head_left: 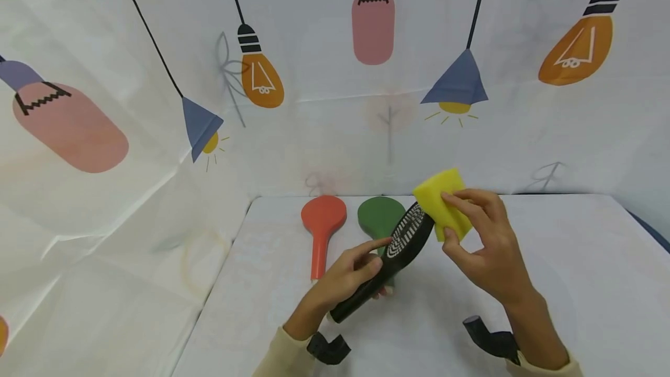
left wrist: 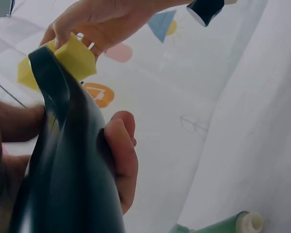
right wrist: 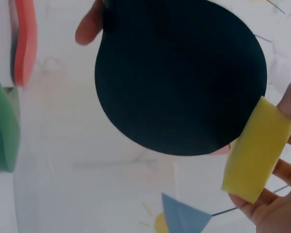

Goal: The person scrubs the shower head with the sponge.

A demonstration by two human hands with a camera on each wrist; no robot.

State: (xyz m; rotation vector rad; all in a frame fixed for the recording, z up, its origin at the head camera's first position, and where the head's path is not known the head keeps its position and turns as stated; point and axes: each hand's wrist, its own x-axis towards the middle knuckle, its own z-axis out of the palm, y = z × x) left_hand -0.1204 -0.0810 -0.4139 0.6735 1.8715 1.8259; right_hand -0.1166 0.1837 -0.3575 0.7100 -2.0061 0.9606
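Observation:
My left hand (head_left: 348,275) grips a black round-headed paddle (head_left: 410,234) by its handle, an index finger reaching along the head. A white-and-black patterned panel covers one face; the other face is plain dark in the right wrist view. My right hand (head_left: 489,243) pinches a yellow sponge (head_left: 442,194) between thumb and fingers. The sponge (right wrist: 257,150) meets the rim of the paddle's round head (right wrist: 184,82). Both are held raised above the table. From the left wrist, the paddle (left wrist: 72,145) appears edge-on and hides part of the sponge (left wrist: 77,58).
A red round-headed paddle (head_left: 323,217) lies on the white table (head_left: 576,284). Beside it is a green one (head_left: 379,214), partly covered by the black paddle. Behind the table hangs a white sheet (head_left: 324,132) printed with lamps. Black bands (head_left: 330,349) sit at both wrists.

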